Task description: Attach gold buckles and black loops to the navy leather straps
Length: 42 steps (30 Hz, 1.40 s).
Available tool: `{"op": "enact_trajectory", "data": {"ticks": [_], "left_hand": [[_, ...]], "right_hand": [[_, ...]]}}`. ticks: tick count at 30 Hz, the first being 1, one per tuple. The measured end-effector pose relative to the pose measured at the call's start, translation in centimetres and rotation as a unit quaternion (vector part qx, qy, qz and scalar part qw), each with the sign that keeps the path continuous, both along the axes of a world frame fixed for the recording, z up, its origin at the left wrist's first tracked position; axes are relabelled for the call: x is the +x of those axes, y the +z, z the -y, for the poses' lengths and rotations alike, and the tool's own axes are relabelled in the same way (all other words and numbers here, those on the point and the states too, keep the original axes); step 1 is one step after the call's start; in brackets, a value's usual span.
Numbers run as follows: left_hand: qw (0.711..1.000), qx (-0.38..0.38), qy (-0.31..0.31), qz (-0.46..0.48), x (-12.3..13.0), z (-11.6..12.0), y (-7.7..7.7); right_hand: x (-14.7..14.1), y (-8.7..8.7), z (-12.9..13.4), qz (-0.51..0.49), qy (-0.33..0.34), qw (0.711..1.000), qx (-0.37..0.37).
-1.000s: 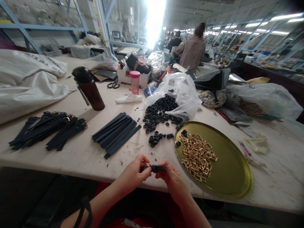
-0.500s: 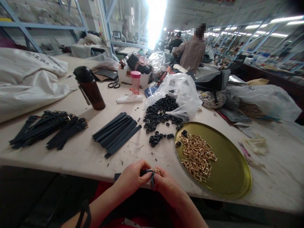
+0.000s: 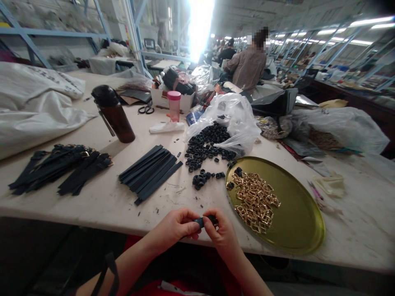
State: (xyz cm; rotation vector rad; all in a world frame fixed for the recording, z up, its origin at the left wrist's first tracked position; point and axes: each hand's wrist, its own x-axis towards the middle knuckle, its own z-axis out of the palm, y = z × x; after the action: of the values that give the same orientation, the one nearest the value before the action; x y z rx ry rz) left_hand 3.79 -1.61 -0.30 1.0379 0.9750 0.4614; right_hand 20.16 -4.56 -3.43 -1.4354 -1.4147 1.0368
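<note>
At the table's front edge, my left hand [image 3: 182, 224] and my right hand [image 3: 219, 227] pinch a short dark strap [image 3: 200, 222] between them. A bit of something metallic shows by my right fingers. Plain dark straps [image 3: 149, 172] lie in a stack beyond my left hand. Small black loops [image 3: 206, 142] are heaped past both hands, partly under a clear plastic bag [image 3: 239, 119]. Gold buckles [image 3: 257, 201] fill the left part of a round gold tray [image 3: 299, 218], right of my right hand. Straps with buckles [image 3: 69, 166] lie at the far left.
A dark brown bottle [image 3: 115, 117] stands on the table [image 3: 101, 205]. Behind it are black scissors [image 3: 146, 108], a pink-lidded cup [image 3: 174, 107] and a filled white box [image 3: 173, 100]. White cloth [image 3: 33, 111] covers the left edge. A person [image 3: 248, 68] is farther back.
My hands have turned the strap, which now lies more level between them. My right hand has shifted slightly right, and its fingers now cover most of the metal piece.
</note>
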Motion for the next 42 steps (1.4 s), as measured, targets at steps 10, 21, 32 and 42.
{"op": "enact_trajectory", "data": {"ticks": [10,21,32,42], "left_hand": [[0.998,-0.021,-0.050,-0.028,0.0,0.1,0.2],[0.984,0.109,-0.132,-0.049,-0.6,-0.2,1.1],[0.992,0.054,-0.109,-0.012,-0.5,0.3,-0.9],[0.921,0.272,-0.138,-0.244,0.3,0.8,1.3]], "right_hand": [[1.6,1.1,0.8,0.077,0.135,0.988,0.018],[1.6,0.8,0.8,0.085,0.164,0.982,0.038],[2.3,1.9,1.3,0.072,0.190,0.979,-0.011],[1.5,1.5,0.1,0.109,0.150,0.978,-0.094]]}}
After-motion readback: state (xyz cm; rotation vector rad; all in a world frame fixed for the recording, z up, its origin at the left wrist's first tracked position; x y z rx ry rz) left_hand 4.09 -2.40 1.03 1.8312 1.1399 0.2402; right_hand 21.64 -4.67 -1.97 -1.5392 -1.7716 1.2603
